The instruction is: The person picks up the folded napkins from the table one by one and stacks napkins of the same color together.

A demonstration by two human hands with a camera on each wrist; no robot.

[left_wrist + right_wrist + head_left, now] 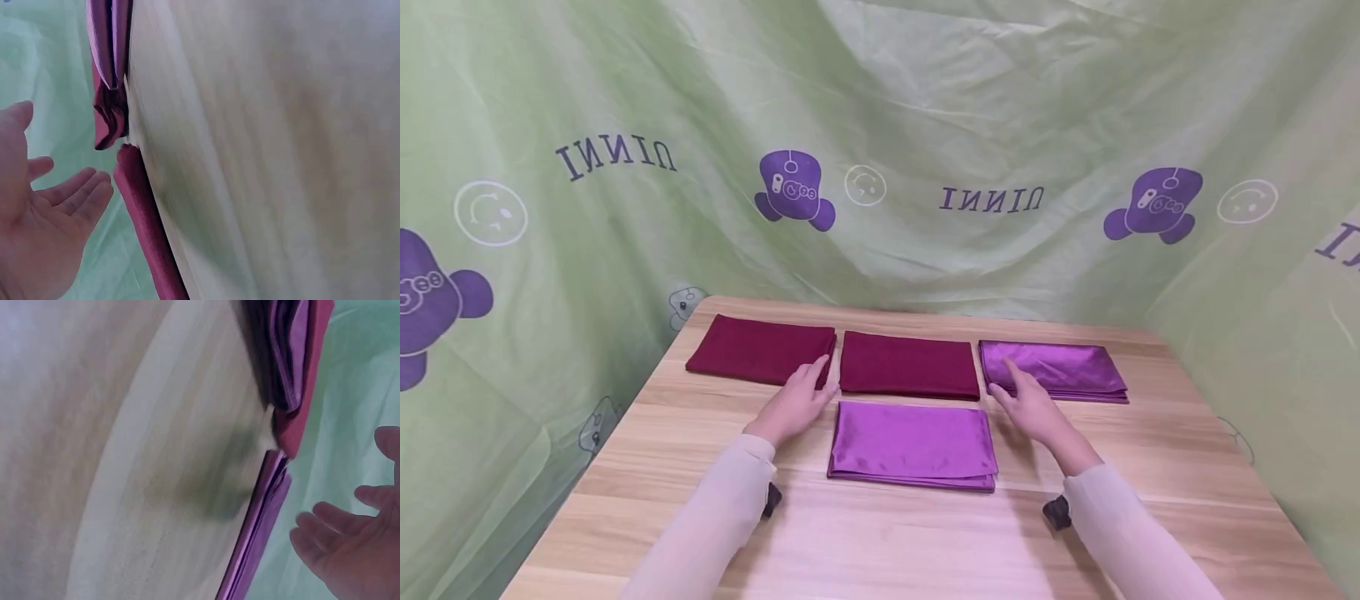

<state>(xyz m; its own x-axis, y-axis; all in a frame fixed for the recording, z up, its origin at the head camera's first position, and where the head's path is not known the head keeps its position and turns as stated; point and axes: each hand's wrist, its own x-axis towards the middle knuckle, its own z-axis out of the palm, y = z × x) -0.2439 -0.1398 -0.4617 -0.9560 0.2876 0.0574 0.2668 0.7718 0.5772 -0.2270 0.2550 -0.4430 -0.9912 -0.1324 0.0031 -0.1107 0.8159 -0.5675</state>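
Four is avoided here: several folded cloths lie flat on the wooden table. Two are dark red, the left one [760, 348] and the middle one [910, 365], side by side in the back row. A shiny purple folded cloth [1060, 368] ends that row at the right, and another purple folded cloth [913, 443] lies in front of the middle one. My left hand [797, 402] hovers near the gap between the red cloths, fingers extended and holding nothing. My right hand [1033, 408] is over the near left corner of the back purple cloth, fingers loosely spread, also holding nothing.
The wooden table [865, 550] has rounded back corners. A green fabric curtain [895, 267] with purple prints hangs behind it and along both sides. Dark wrist cameras sit under both sleeves.
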